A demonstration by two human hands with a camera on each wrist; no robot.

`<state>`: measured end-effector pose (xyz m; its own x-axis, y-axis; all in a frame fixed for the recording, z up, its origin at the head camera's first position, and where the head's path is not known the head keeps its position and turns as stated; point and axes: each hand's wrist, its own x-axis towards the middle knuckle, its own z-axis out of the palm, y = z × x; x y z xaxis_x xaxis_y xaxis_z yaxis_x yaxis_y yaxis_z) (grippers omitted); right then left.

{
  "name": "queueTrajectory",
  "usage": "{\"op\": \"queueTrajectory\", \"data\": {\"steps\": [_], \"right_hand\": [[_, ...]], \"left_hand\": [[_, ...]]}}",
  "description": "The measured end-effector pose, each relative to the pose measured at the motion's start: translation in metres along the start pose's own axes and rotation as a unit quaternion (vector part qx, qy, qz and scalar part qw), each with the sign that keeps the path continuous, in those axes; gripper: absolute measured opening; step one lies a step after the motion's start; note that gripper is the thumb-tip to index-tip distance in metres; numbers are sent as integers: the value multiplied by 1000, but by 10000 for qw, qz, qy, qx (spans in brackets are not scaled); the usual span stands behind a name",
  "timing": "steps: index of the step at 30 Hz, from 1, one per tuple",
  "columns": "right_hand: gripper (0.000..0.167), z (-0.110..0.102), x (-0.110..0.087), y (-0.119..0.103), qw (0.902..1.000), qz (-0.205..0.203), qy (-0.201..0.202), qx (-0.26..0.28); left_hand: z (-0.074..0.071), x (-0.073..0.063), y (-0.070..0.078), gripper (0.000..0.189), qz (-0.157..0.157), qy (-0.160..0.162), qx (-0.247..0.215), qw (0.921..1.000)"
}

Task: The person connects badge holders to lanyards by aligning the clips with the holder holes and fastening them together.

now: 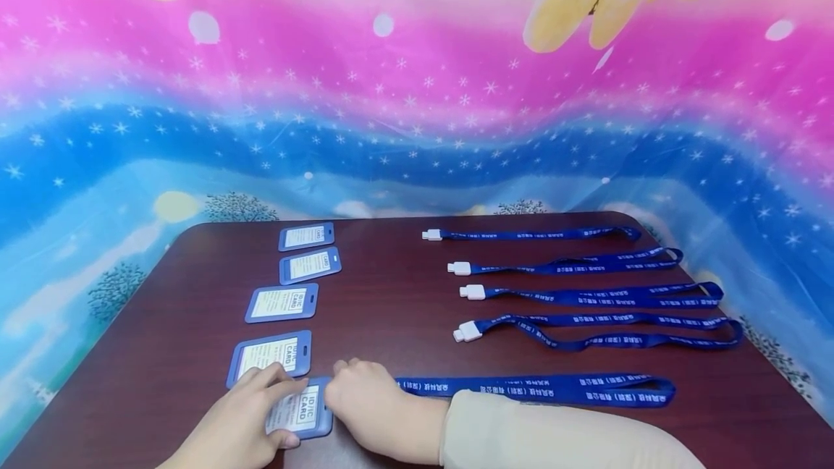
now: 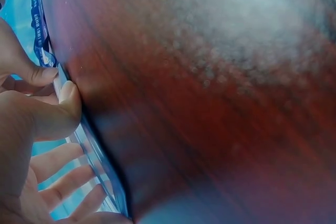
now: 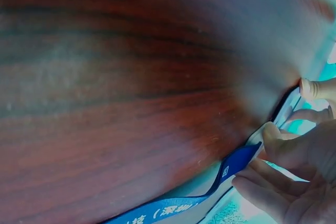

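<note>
My left hand (image 1: pixel 244 415) grips a blue ID card holder (image 1: pixel 303 411) at the table's near side, thumb on its near edge and fingers across the far edge. At the holder's slotted right end, my right hand (image 1: pixel 368 404) pinches the end of a blue lanyard (image 1: pixel 554 387) with white lettering. In the right wrist view, the lanyard's white clip (image 3: pixel 257 135) shows between thumb and fingers, right at the holder's end. The fingers mostly cover the clip and slot. From the left wrist, the holder's edge (image 2: pixel 107 169) appears slightly tilted along the fingers.
Several more blue card holders, such as the nearest one (image 1: pixel 274 353), lie in a column on the left of the dark red table (image 1: pixel 391 295). Opposite them, several blue lanyards (image 1: pixel 606 295) with white clips lie in rows. A patterned cloth (image 1: pixel 417 93) hangs behind.
</note>
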<state>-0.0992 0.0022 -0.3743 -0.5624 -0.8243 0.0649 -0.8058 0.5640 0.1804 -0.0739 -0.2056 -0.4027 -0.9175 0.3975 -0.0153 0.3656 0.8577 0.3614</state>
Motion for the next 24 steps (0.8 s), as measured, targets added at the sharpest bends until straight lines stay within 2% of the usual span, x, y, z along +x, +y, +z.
{"op": "queueTrajectory", "data": {"steps": [7, 14, 24], "right_hand": [[14, 2, 1, -5, 9999, 77, -38, -119], [12, 3, 2, -8, 9992, 85, 28, -383], [9, 4, -1, -10, 9923, -101, 137, -1226]], "left_hand": [[1, 0, 2, 58, -12, 43, -29, 10000], [0, 1, 3, 58, -81, -89, 33, 9999], [-7, 4, 3, 59, 208, -435, 420, 9980]]}}
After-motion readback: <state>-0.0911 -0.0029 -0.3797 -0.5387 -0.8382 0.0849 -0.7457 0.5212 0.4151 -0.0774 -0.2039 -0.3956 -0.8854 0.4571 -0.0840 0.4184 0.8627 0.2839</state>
